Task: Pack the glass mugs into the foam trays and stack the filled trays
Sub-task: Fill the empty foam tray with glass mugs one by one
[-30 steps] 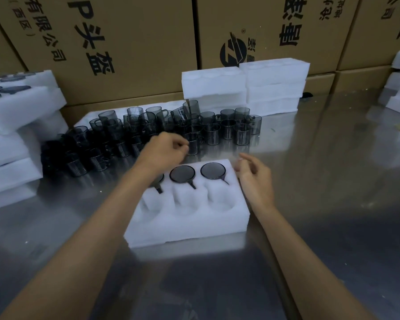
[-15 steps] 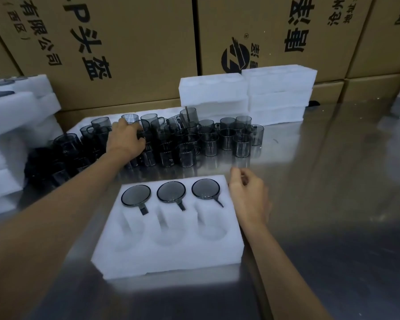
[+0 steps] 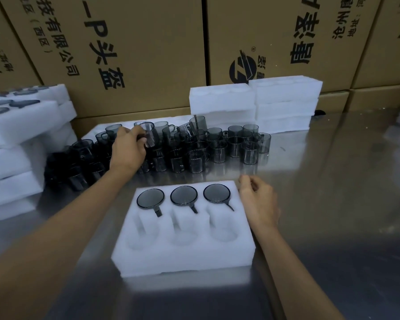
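- Head view: left hand [image 3: 128,151] grip clamped on a glass mug [image 3: 150,135], lifted, tilted above the mug cluster [image 3: 208,146].
- Right hand [image 3: 259,202] loosely curled, holding nothing, beside the foam tray [image 3: 185,252].
- Tray's far row holds three mugs [image 3: 184,195]; near row unfilled, on the tabletop [image 3: 333,204].

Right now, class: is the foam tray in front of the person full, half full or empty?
Half full. The foam tray holds three mugs in its far row; the three near pockets are empty.

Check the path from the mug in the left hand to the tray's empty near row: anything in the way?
Nothing visible blocks it. The left hand grips a mug above the cluster; the three near pockets of the foam tray are open, though three seated mugs fill the far row.
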Available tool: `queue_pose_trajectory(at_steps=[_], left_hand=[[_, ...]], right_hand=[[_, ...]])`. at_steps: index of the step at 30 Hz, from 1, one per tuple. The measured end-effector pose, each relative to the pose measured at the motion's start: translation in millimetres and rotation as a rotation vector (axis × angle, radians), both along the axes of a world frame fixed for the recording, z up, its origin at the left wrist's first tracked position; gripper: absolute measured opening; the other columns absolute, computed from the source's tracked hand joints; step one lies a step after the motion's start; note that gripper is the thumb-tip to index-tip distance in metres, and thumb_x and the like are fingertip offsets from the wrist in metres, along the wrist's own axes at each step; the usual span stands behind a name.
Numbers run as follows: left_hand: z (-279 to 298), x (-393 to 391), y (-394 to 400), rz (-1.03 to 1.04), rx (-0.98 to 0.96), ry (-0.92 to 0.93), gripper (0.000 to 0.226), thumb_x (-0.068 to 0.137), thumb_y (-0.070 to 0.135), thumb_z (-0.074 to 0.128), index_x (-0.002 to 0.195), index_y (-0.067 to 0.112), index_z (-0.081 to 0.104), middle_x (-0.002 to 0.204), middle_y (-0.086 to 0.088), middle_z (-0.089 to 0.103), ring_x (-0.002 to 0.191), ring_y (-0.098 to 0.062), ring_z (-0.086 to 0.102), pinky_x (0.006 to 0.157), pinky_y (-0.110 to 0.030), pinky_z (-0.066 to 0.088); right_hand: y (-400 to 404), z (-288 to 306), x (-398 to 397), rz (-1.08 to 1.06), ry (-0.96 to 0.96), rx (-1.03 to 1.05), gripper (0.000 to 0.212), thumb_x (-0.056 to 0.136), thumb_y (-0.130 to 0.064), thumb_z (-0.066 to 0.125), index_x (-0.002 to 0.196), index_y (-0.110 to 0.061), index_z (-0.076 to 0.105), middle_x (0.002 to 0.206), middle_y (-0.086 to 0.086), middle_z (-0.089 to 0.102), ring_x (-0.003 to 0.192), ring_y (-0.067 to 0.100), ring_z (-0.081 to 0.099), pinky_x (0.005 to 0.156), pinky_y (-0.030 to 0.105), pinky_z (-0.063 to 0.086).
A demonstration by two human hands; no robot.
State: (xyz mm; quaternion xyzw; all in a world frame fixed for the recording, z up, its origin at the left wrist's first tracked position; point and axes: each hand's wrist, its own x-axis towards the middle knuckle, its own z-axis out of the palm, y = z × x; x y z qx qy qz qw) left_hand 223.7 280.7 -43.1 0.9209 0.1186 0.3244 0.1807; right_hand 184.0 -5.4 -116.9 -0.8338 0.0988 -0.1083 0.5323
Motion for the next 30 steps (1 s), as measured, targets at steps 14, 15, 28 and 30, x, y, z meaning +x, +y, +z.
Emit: queue_pose_trajectory(at_steps=[14,15,28,30], left_hand=[[2.1,-132.3,-90.1,-0.612,-0.424,0.011,0.013,0.095,0.005,0.060,0.100,0.017,0.063,0.093,0.013,0.065,0.083,-0.007,0.062,0.076,-0.022,0.048],[1.5,-139.1,-97.0,-0.650,-0.410,0.012,0.014,0.095,0.005,0.060,0.100,0.018,0.063,0.095,0.012,0.065,0.086,-0.005,0.062,0.076,-0.019,0.047],[-22.8,-165.6,-127.7,-0.795,-0.593,-0.096,0.044,0.094,-0.005,0.058,0.125,0.027,0.060,0.122,0.016,0.065,0.118,-0.004,0.060,0.102,-0.021,0.047],[-25.1,-166.2,-127.1,-0.783,-0.646,-0.087,0.040,0.093,-0.007,0.058,0.119,0.023,0.064,0.123,0.009,0.067,0.119,-0.006,0.061,0.105,-0.029,0.048]], right_hand=[[-8.3,54.5,-48.5,0.459,-0.227,0.258,0.043,0.088,-0.011,0.069,0.127,-0.028,0.061,0.117,-0.012,0.064,0.110,-0.003,0.058,0.085,0.006,0.046],[-6.3,58.2,-58.3,0.543,-0.219,0.242,0.051,0.087,-0.010,0.071,0.133,-0.029,0.058,0.121,-0.014,0.062,0.114,-0.007,0.054,0.087,0.007,0.045],[-14.9,44.1,-99.4,0.499,-0.407,-0.091,0.063,0.069,-0.026,0.088,0.116,-0.041,0.050,0.118,-0.019,0.055,0.108,0.003,0.054,0.088,0.014,0.042],[-15.5,45.3,-101.0,0.501,-0.399,-0.161,0.060,0.067,-0.033,0.089,0.110,-0.040,0.048,0.111,-0.023,0.054,0.104,0.001,0.053,0.089,0.021,0.044]])
